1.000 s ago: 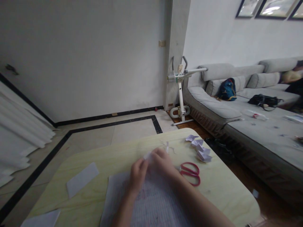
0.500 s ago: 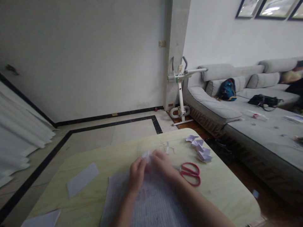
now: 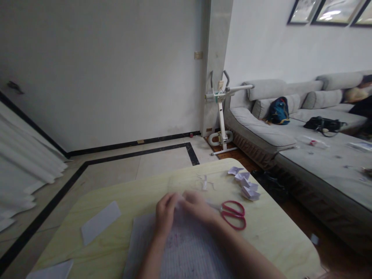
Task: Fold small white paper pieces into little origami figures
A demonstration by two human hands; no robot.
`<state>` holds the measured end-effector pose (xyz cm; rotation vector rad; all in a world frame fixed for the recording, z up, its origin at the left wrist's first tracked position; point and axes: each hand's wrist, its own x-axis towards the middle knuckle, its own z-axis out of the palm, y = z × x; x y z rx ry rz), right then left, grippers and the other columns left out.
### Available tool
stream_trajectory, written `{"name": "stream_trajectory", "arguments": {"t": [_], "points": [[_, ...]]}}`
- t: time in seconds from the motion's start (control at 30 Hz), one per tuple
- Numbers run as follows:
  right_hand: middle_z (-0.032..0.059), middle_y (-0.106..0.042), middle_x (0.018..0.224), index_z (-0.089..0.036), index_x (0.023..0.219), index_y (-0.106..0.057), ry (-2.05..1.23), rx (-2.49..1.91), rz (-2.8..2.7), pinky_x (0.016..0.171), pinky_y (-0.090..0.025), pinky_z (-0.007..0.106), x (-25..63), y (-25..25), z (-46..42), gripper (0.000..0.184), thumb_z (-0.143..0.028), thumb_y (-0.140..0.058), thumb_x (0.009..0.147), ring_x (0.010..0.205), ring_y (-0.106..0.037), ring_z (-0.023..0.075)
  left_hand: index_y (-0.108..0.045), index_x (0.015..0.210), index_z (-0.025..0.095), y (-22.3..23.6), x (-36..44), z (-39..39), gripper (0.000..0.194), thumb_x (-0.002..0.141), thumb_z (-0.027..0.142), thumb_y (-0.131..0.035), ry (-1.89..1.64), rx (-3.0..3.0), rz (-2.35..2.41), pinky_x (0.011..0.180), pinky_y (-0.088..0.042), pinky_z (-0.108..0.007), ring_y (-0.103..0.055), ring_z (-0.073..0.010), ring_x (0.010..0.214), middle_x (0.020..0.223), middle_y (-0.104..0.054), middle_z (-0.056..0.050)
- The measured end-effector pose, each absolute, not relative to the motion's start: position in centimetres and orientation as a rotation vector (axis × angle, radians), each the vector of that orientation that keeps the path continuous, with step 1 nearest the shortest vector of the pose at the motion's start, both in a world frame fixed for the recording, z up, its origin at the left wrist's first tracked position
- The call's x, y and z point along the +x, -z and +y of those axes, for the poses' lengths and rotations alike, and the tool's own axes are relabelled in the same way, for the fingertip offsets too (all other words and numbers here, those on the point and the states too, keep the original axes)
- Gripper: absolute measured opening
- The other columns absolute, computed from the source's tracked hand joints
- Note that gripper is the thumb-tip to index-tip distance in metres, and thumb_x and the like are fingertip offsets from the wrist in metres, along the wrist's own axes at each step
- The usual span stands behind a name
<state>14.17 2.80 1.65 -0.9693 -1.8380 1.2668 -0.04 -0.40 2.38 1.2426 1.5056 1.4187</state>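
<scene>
In the head view, the left hand (image 3: 165,211) pinches a small, pale piece of white paper (image 3: 178,198) between thumb and fingers, just beyond the upper edge of a large, greyish, printed paper sheet (image 3: 188,254). The right hand (image 3: 198,206) meets it from the other side with bent fingers; it is blurred, and whether it grips the paper cannot be told. Both are over a pale yellow, wood-grained table with rounded corners (image 3: 279,236). Right of the right hand lie scissors with red looped handles (image 3: 234,214), their blades pointing towards its wrist. Thin white paper scraps (image 3: 205,183) lie beyond that hand, and a cluster of folded, pale lilac paper shapes (image 3: 249,190) sits near the far right edge. To the left, well apart from the hands, lies a flat, white, four-sided paper (image 3: 101,222); another white paper (image 3: 52,270) is cut off by the bottom border.
</scene>
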Motion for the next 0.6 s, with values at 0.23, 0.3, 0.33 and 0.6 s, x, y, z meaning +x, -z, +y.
{"name": "stream_trajectory", "arguments": {"t": [0.23, 0.3, 0.33, 0.6], "points": [[-0.0007, -0.057, 0.070, -0.013, 0.078, -0.064, -1.264, -1.008, -1.956, 0.055, -0.036, 0.021, 14.15, -2.04, 2.41, 0.025, -0.035, -0.056, 0.087, 0.064, -0.050, 0.0123, -0.060, 0.062, 0.018, -2.41, 0.25, -0.67, 0.020, 0.075, 0.033, -0.057, -1.442, 1.179, 1.511, 0.053, -0.040, -0.021, -0.050, -0.0146, 0.059, 0.058, -0.053, 0.004], [-0.0006, -0.058, 0.071, -0.013, 0.079, -0.064, -1.259, -1.008, -1.959, 0.056, -0.037, 0.021, 14.20, -2.08, 2.38, 0.021, -0.032, -0.057, 0.086, 0.064, -0.051, 0.0124, -0.060, 0.063, 0.018, -2.37, 0.30, -0.62, 0.019, 0.075, 0.032, -0.055, -1.445, 1.154, 1.508, 0.052, -0.041, -0.022, -0.051, -0.0152, 0.058, 0.058, -0.055, 0.003], [-0.0006, -0.058, 0.071, -0.013, 0.079, -0.065, -1.268, -1.002, -1.956, 0.056, -0.037, 0.021, 14.22, -2.07, 2.39, 0.021, -0.031, -0.058, 0.085, 0.065, -0.051, 0.0124, -0.060, 0.063, 0.018, -2.37, 0.29, -0.58, 0.019, 0.075, 0.032, -0.054, -1.448, 1.145, 1.504, 0.052, -0.042, -0.022, -0.052, -0.0156, 0.059, 0.058, -0.056, 0.002], [-0.0002, -0.060, 0.069, -0.014, 0.076, -0.062, -1.439, -0.892, -1.642, 0.057, -0.040, 0.021, 14.10, -1.99, 3.15, 0.024, -0.035, -0.057, 0.087, 0.064, -0.053, 0.0129, -0.064, 0.069, 0.016, -2.44, 0.25, -0.55, 0.026, 0.076, 0.042, -0.062, -1.374, 1.203, 1.442, 0.054, -0.044, -0.022, -0.056, -0.0158, 0.058, 0.060, -0.061, 0.000]]}}
